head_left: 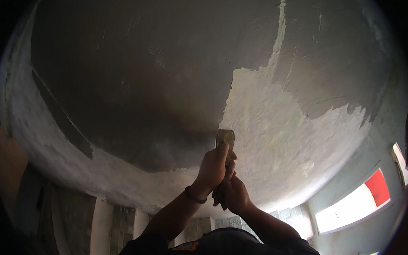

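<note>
Both my arms reach up to the ceiling, hands close together. My left hand (212,168) is closed round a flat plastering tool (225,136) with a rounded, tan end, its thumb lying along the tool. Just below and to the right, my right hand (234,193) is closed against the tool's lower part and my left fingers; its exact grip is partly hidden. The tool's end lies at the border between dark grey plaster (137,92) on the left and a pale, rough patch (267,139) on the right. Whether it touches the surface, I cannot tell.
More dark plaster (334,65) spreads at the upper right, beyond a pale ragged strip (279,35). A bright window opening (346,211) with a red panel (377,188) is in the right wall. Pillar-like wall sections (102,223) stand at the lower left.
</note>
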The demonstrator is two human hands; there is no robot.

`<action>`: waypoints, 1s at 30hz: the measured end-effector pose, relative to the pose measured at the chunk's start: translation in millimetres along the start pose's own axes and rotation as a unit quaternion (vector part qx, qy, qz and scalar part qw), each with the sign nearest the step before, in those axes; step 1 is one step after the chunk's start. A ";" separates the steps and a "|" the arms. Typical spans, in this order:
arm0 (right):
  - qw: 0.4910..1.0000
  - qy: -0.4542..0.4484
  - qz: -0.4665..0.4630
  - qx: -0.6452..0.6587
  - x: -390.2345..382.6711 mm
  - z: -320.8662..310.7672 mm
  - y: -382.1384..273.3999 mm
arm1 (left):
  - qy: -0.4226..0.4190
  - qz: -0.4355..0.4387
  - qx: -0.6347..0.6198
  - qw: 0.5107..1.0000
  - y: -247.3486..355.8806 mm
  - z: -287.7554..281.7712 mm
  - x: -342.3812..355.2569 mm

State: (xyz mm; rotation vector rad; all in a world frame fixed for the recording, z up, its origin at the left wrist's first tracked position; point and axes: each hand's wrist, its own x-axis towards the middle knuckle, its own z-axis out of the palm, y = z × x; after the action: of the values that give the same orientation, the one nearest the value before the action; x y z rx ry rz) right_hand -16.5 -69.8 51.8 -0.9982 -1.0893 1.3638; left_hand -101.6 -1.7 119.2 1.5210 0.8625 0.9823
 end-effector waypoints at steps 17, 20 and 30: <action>0.995 0.010 -0.095 -0.030 5.8 -5.5 -21.9 | -0.017 0.062 0.018 0.998 26.9 6.9 13.7; 0.994 0.017 -0.106 -0.017 10.1 -11.7 -31.7 | -0.018 0.091 0.003 0.996 30.8 7.8 24.9; 0.988 0.022 -0.150 -0.010 15.9 -16.7 -80.0 | -0.040 0.112 0.007 0.993 70.3 18.7 43.7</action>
State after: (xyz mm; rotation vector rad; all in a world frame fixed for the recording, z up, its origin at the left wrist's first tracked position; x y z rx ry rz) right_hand 16.9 -52.2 126.0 -0.8355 -1.1711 1.0840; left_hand -65.8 19.6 193.1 1.6844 0.6536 1.0706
